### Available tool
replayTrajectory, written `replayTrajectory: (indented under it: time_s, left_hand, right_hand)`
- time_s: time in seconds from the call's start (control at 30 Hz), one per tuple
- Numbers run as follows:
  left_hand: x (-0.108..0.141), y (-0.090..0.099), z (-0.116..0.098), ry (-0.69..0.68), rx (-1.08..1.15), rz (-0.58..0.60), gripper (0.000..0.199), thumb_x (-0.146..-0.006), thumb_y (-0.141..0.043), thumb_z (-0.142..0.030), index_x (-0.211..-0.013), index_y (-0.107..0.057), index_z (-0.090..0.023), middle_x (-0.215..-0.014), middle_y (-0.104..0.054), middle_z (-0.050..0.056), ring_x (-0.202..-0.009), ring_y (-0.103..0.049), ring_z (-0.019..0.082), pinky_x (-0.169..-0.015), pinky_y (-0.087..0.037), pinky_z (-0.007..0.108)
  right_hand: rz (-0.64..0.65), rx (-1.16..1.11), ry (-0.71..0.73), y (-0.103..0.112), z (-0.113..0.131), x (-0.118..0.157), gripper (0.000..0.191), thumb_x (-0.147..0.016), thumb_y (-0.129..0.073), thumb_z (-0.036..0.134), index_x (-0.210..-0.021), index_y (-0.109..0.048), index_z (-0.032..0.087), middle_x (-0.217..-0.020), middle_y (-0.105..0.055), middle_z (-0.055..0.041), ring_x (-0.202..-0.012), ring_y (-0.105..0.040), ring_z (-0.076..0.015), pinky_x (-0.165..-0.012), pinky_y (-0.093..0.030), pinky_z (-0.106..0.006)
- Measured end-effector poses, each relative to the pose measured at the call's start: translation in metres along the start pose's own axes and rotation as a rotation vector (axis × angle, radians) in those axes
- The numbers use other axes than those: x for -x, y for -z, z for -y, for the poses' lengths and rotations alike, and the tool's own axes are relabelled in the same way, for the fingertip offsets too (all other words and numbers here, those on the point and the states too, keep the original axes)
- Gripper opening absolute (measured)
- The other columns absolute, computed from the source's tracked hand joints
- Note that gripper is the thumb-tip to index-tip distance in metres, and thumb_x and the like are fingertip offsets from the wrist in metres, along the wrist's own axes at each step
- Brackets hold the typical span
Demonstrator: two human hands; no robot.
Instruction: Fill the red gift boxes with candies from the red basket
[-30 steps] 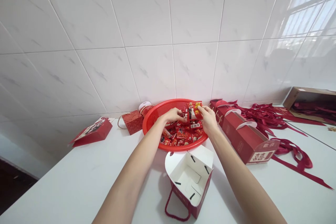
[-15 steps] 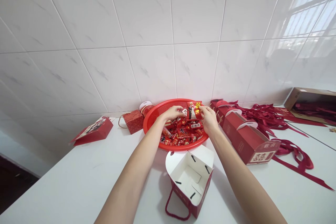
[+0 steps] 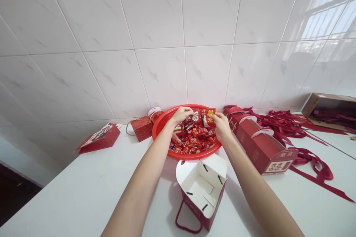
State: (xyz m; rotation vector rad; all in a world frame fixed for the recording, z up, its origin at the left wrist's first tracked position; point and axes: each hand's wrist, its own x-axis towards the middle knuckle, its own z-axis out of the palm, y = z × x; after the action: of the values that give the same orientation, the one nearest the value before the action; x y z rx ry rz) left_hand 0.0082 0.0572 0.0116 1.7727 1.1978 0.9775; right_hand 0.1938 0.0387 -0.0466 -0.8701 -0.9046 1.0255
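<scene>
Both hands are over a red plastic basket [image 3: 159, 127] holding several red candy packets [image 3: 194, 141]. My left hand [image 3: 182, 114] has its fingertips closed on a small red and white packet [image 3: 196, 117]. My right hand [image 3: 219, 123] pinches a larger red packet with gold print [image 3: 208, 117] at the basket's back right. In front of the basket stands an open box [image 3: 201, 189], white inside and dark red outside, with a rope handle [image 3: 178, 220] hanging at its left. Nothing lies inside this box.
Closed red boxes [image 3: 261, 144] stand in a row on the right, beside dark red ribbons [image 3: 314, 161] and a cardboard box [image 3: 330, 109]. Patterned red boxes [image 3: 141, 127] and a red folded card [image 3: 98, 139] are on the left. A tiled wall [image 3: 155, 77] rises behind.
My left hand has moved slightly up and left, and the small packet at its fingertips shows more. The larger packet in my right hand has shifted a little to the right.
</scene>
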Motion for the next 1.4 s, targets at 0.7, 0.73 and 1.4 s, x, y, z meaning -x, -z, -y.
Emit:
replayTrajectory:
  time_s: [0.7, 0.73, 1.4]
  left_hand:
    - [-0.006, -0.005, -0.001, -0.001, 0.103, 0.098, 0.040, -0.068, -0.065, -0.034, -0.103, -0.076, -0.019, -0.109, -0.074, 0.006, -0.104, -0.063, 0.024, -0.096, -0.047, 0.035]
    - [-0.006, -0.005, -0.003, 0.013, 0.124, 0.118, 0.042, -0.067, -0.064, -0.033, -0.105, -0.075, -0.018, -0.108, -0.075, 0.006, -0.101, -0.064, 0.024, -0.093, -0.048, 0.035]
    - [0.001, -0.005, -0.003, 0.081, 0.240, 0.234, 0.072, -0.055, -0.057, -0.009, -0.126, -0.066, -0.019, -0.097, -0.072, 0.003, -0.066, -0.055, 0.012, -0.064, -0.045, 0.026]
  right_hand:
    - [0.076, 0.023, -0.141, -0.003, 0.003, 0.008, 0.037, -0.058, -0.079, 0.033, -0.089, -0.062, 0.021, -0.082, -0.073, -0.0021, -0.076, -0.070, -0.0206, -0.065, -0.054, -0.030]
    - [0.071, 0.021, -0.141, -0.005, 0.006, 0.010, 0.038, -0.057, -0.079, 0.032, -0.089, -0.062, 0.021, -0.083, -0.073, -0.0024, -0.075, -0.070, -0.0208, -0.065, -0.055, -0.031]
    - [0.091, -0.012, -0.078, -0.012, 0.014, 0.020, 0.040, -0.053, -0.081, 0.021, -0.087, -0.061, 0.021, -0.084, -0.074, -0.0023, -0.077, -0.070, -0.0222, -0.069, -0.058, -0.036]
